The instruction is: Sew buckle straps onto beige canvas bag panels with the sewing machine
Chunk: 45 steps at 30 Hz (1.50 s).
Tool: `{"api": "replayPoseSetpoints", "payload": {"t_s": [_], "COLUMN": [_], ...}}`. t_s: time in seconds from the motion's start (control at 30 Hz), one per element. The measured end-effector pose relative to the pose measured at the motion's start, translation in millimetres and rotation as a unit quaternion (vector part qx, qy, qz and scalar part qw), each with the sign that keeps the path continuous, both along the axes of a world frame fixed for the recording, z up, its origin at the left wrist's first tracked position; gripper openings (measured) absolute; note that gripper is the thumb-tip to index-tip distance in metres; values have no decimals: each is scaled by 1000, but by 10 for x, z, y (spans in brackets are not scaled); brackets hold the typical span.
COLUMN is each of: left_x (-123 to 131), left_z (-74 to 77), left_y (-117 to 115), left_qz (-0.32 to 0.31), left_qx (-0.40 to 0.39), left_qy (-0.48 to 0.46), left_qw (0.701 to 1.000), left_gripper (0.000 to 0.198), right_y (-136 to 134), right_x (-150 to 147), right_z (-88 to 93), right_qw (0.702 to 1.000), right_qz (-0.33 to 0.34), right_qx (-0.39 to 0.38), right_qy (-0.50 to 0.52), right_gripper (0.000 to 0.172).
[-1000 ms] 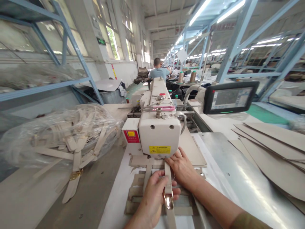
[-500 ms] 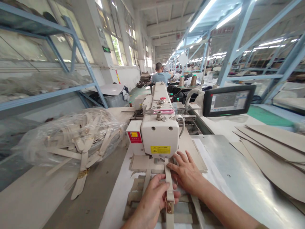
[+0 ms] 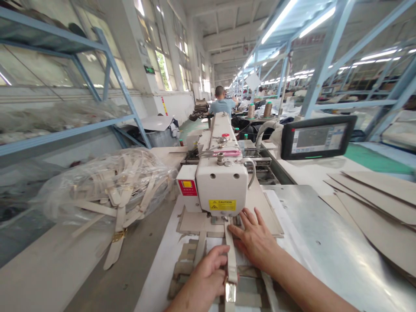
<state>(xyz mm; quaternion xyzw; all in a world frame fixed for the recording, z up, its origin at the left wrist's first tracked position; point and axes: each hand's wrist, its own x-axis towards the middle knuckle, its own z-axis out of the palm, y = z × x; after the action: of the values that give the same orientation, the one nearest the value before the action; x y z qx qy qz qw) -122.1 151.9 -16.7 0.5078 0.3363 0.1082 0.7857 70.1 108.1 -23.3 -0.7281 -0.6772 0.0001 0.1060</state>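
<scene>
Rows of machines stretch down a long factory hall, with blue steel racks (image 3: 110,73) along one side. A person in a blue shirt (image 3: 221,106) works far off, past two cones of thread (image 3: 251,111).

Up close, a white sewing machine (image 3: 222,190) stands straight ahead of the hands, with a control screen (image 3: 316,137) beyond the right hand. The left hand (image 3: 203,281) is closed around a beige strap (image 3: 231,260), which runs from just under the front of the machine back past that hand. A metal buckle (image 3: 230,292) sits on the strap just beyond the left hand's fingers, nearer the person. The right hand (image 3: 255,238) is open and holds nothing, lying flat with its fingers spread on the pale work just right of the strap. Below both hands lies a slotted beige template (image 3: 183,268).

Left of the hands sits a plastic bag of similar straps (image 3: 107,190), and a stack of beige panels (image 3: 373,208) lies off to the right.

For work like this, a light, even pull on the strap with the other hand pressing flat beside it should keep the strap straight and the layers from creeping.
</scene>
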Motion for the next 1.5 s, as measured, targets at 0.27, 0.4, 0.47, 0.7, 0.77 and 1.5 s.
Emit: {"api": "replayPoseSetpoints", "payload": {"t_s": [0.27, 0.4, 0.47, 0.7, 0.77, 1.5], "left_x": [-120, -73, -60, -155, -195, -162], "left_z": [-126, -64, -30, -56, -16, 237], "left_y": [-27, -58, -48, 26, 29, 333], "left_qz": [-75, -90, -79, -75, -79, -97], "left_qx": [32, 95, 122, 177, 213, 584], "left_qy": [-35, -19, -5, 9, 20, 46], "left_qw": [996, 991, 989, 981, 974, 805], "left_gripper": [60, 61, 61, 62, 59, 55], "right_y": [-98, -117, -90, 34, 1, -589], "right_x": [-64, 1, 6, -26, 55, 451], "right_z": [-35, -76, -82, -100, -96, -178], "right_qw": [999, 999, 999, 1000, 1000, 988], "right_qz": [8, -12, -15, -8, 9, 86], "right_qx": [3, 3, 4, 0, -8, 71], "right_qy": [-32, -48, -46, 7, 28, 105], "right_gripper": [35, 39, 40, 42, 42, 30]}}
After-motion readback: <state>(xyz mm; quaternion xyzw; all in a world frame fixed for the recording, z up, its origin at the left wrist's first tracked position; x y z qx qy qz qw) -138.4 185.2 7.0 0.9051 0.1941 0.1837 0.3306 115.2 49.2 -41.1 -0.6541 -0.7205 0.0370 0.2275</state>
